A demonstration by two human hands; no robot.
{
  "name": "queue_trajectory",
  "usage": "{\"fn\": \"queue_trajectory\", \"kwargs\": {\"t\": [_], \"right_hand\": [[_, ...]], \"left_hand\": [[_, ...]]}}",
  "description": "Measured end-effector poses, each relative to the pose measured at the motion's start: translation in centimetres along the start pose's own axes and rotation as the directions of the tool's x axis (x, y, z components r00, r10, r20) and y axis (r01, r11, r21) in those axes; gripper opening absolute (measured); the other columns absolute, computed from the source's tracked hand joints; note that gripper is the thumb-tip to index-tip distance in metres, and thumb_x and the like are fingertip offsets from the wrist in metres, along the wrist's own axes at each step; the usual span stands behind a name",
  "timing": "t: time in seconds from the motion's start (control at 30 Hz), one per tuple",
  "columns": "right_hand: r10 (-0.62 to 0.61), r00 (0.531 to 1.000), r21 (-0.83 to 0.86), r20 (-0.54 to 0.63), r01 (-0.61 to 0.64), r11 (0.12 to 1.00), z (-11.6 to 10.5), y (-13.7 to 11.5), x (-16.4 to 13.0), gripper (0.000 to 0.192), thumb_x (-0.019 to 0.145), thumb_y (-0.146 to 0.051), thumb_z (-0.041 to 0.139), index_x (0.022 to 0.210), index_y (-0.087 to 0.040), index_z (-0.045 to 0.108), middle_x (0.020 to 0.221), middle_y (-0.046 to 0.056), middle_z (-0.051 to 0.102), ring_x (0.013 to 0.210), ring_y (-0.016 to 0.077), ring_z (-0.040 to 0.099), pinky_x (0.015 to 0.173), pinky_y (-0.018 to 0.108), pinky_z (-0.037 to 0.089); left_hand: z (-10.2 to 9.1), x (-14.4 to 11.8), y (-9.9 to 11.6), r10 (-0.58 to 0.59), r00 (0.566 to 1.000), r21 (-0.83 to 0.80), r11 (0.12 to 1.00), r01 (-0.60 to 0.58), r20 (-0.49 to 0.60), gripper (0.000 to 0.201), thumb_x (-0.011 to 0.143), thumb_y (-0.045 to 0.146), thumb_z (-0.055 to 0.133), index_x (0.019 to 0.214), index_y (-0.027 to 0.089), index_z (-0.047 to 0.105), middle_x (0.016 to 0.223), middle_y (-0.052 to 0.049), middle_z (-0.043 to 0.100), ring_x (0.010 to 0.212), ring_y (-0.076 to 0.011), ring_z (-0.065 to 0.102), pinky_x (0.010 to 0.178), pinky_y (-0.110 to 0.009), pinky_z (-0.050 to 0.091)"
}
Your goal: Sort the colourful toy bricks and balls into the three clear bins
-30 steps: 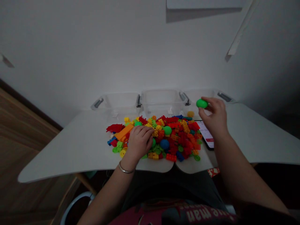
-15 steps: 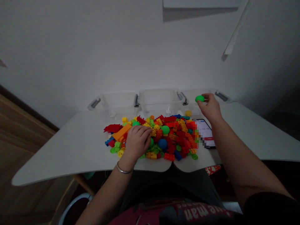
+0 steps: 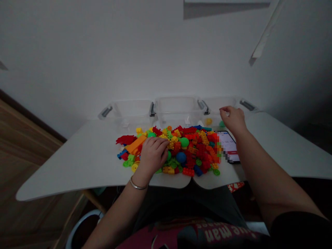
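Observation:
A heap of colourful toy bricks and balls [image 3: 193, 150] lies on the white table. My left hand [image 3: 154, 154] rests on its left part, fingers loosely bent over the bricks and nothing visibly gripped. Close to that thumb are a green ball [image 3: 169, 155], partly covered, and a blue ball [image 3: 181, 157]. My right hand [image 3: 233, 119] hovers over the right clear plastic bin [image 3: 219, 102], its fingers apart and holding nothing. Inside that bin, seen through the wall, are a green ball [image 3: 222, 123] and a yellow ball [image 3: 208, 121].
Two more clear bins, a left one [image 3: 133, 109] and a middle one [image 3: 177, 105], stand in line along the wall. A phone [image 3: 229, 147] with a lit screen lies right of the heap, near my right forearm. The table's front edge [image 3: 85, 191] curves close to my body.
My right hand has let go of the green ball, which is now down in the right bin. My left hand stays on the heap. The view has shifted slightly.

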State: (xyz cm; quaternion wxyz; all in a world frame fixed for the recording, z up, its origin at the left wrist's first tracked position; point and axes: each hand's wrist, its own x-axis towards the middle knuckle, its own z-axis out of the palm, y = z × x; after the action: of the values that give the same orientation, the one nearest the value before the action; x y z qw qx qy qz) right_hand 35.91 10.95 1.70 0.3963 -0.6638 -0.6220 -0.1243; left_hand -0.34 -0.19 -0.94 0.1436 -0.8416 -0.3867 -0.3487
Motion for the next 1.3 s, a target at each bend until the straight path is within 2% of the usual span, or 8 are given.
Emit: {"fn": "queue_trajectory", "kwargs": {"t": [0.13, 0.27, 0.43, 0.57, 0.7, 0.97, 1.2, 1.3], "right_hand": [[-0.046, 0.988, 0.114, -0.145, 0.063, 0.991, -1.7, -2.0, -0.6, 0.025, 0.082, -0.032, 0.054, 0.100, -0.020, 0.066, 0.100, 0.011, 0.070, 0.100, 0.0299, 0.062, 0.105, 0.057, 0.036], [-0.046, 0.975, 0.240, -0.219, 0.100, 0.966, -4.1, -5.5, -2.7, 0.030, 0.084, -0.033, 0.056, 0.111, -0.021, 0.062, 0.110, 0.011, 0.066, 0.107, 0.0294, 0.060, 0.098, 0.051, 0.046], [-0.218, 0.971, 0.389, -0.100, 0.240, 0.889, -5.1, -9.4, -6.8, 0.027, 0.083, -0.030, 0.059, 0.109, -0.023, 0.063, 0.108, 0.009, 0.068, 0.104, 0.0275, 0.063, 0.096, 0.049, 0.049], [-0.431, 0.893, 0.438, 0.133, 0.337, 0.833, -4.2, -11.4, -9.4, 0.027, 0.083, -0.024, 0.059, 0.110, -0.024, 0.063, 0.114, 0.008, 0.069, 0.110, 0.0275, 0.062, 0.099, 0.049, 0.047], [-0.446, 0.853, 0.437, 0.271, 0.303, 0.847, -2.9, -12.1, -10.9, 0.033, 0.082, -0.023, 0.062, 0.115, -0.023, 0.062, 0.122, 0.009, 0.067, 0.115, 0.0279, 0.060, 0.102, 0.051, 0.045], [-0.483, 0.819, 0.395, 0.311, 0.351, 0.849, -1.6, -12.3, -11.2, 0.037, 0.082, -0.020, 0.062, 0.119, -0.025, 0.062, 0.120, 0.009, 0.067, 0.113, 0.0291, 0.060, 0.101, 0.054, 0.045], [-0.465, 0.827, 0.397, 0.315, 0.330, 0.857, -1.4, -12.5, -11.3, 0.035, 0.084, -0.019, 0.059, 0.119, -0.024, 0.061, 0.116, 0.009, 0.068, 0.110, 0.0280, 0.062, 0.101, 0.053, 0.046], [-0.419, 0.867, 0.431, 0.270, 0.280, 0.858, -1.4, -12.2, -11.2, 0.042, 0.086, -0.022, 0.056, 0.128, -0.025, 0.056, 0.124, 0.010, 0.065, 0.115, 0.0284, 0.060, 0.101, 0.053, 0.047]], "left_hand": [[-0.1, 0.0, -0.1, -0.009, 1.000, -0.004, 1.000, 0.009, 0.011, 0.024, 0.088, 0.019, 0.054, 0.107, 0.021, 0.069, 0.106, -0.007, 0.073, 0.100, -0.0252, 0.062, 0.092, -0.046, 0.047], [0.0, -0.2, -0.1, -0.014, 1.000, 0.004, 1.000, 0.014, 0.018, 0.024, 0.089, 0.020, 0.053, 0.107, 0.020, 0.069, 0.107, -0.007, 0.073, 0.101, -0.0249, 0.061, 0.093, -0.045, 0.045], [0.2, -0.2, -0.1, -0.016, 1.000, 0.010, 1.000, 0.016, 0.016, 0.024, 0.089, 0.020, 0.053, 0.107, 0.020, 0.069, 0.107, -0.006, 0.073, 0.101, -0.0252, 0.061, 0.092, -0.046, 0.046], [0.2, -0.1, 0.0, -0.001, 1.000, 0.013, 1.000, 0.001, -0.004, 0.023, 0.089, 0.019, 0.054, 0.106, 0.019, 0.069, 0.106, -0.006, 0.074, 0.098, -0.0252, 0.062, 0.090, -0.045, 0.047], [0.2, 0.0, 0.0, 0.015, 1.000, 0.018, 1.000, -0.015, -0.014, 0.022, 0.089, 0.018, 0.054, 0.106, 0.018, 0.069, 0.105, -0.006, 0.074, 0.096, -0.0248, 0.061, 0.088, -0.045, 0.048], [0.0, 0.2, -0.1, 0.008, 1.000, 0.013, 1.000, -0.008, -0.006, 0.023, 0.088, 0.018, 0.055, 0.106, 0.020, 0.069, 0.105, -0.006, 0.074, 0.097, -0.0251, 0.061, 0.089, -0.046, 0.048], [0.2, 0.3, -0.2, 0.020, 1.000, 0.017, 1.000, -0.019, -0.019, 0.023, 0.087, 0.018, 0.055, 0.106, 0.018, 0.069, 0.104, -0.006, 0.074, 0.097, -0.0251, 0.061, 0.089, -0.046, 0.048], [0.2, 0.2, -0.2, 0.015, 1.000, 0.015, 1.000, -0.015, -0.007, 0.024, 0.087, 0.018, 0.055, 0.106, 0.019, 0.069, 0.104, -0.006, 0.074, 0.097, -0.0253, 0.061, 0.089, -0.046, 0.049]]}}
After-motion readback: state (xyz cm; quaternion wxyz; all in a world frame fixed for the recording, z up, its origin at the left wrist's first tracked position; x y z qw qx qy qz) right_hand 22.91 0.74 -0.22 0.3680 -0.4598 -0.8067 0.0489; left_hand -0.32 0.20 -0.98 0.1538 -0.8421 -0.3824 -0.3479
